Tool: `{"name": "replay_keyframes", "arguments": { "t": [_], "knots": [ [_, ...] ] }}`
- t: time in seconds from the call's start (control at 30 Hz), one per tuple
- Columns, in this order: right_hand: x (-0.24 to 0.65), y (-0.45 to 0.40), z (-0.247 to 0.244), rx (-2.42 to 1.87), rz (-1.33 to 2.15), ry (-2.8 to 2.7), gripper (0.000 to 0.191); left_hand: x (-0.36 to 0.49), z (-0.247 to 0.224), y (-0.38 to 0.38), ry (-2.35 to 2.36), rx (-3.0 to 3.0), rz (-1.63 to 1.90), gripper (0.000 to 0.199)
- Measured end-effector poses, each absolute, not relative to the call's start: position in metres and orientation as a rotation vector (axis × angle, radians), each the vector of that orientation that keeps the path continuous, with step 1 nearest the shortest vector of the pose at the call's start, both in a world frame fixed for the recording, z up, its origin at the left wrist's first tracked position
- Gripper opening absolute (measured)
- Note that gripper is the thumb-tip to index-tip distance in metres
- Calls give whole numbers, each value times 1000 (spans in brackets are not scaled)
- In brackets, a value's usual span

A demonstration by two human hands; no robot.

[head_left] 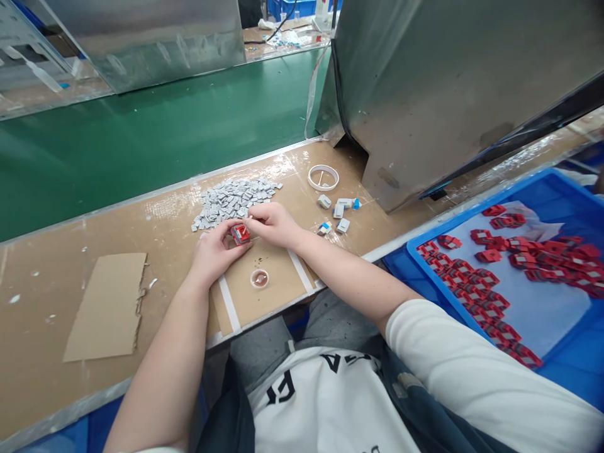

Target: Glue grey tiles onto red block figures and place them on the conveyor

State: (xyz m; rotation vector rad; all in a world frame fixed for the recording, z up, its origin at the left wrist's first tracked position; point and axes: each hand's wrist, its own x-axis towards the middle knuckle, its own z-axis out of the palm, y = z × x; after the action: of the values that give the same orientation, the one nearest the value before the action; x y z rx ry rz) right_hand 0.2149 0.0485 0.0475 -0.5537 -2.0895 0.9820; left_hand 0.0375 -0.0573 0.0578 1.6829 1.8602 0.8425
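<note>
My left hand [216,253] holds a small red toy car [240,234] between thumb and fingers, low over the cardboard-covered table. My right hand [274,224] is closed in a pinch at the car's upper right side. A thin pale stick shows at its fingertips, reaching to the car; its exact kind is too small to make out. Just behind both hands lies a heap of small grey flat pieces [231,200]. A small clear cup [259,279] with reddish-brown liquid stands in front of them, with a few dark specks beside it.
A white ring [323,178] and several grey-white blocks [338,210] lie to the right. A blue tray [413,246] at far right holds many red cars. A loose cardboard sheet [106,308] lies left. Behind are a green belt [165,138] and a metal housing [425,94].
</note>
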Motion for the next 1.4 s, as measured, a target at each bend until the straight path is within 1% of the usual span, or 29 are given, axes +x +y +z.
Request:
{"name": "replay_keyframes", "arguments": {
  "t": [0.4,0.6,0.87,1.17,1.4],
  "knots": [
    [213,48,47,-515,960,-1990,42,37,53,-56,1853,1677,851,51],
    [213,48,48,-535,960,-2012,42,38,55,-56,1861,1679,838,51],
    [216,47,48,-591,868,-2058,37,39,57,-57,1897,1679,828,51],
    [214,46,47,-487,985,-2065,39,39,56,-57,1879,1655,865,50],
    [214,48,46,-474,989,-1962,41,38,55,-56,1847,1611,897,52]
  ]
}}
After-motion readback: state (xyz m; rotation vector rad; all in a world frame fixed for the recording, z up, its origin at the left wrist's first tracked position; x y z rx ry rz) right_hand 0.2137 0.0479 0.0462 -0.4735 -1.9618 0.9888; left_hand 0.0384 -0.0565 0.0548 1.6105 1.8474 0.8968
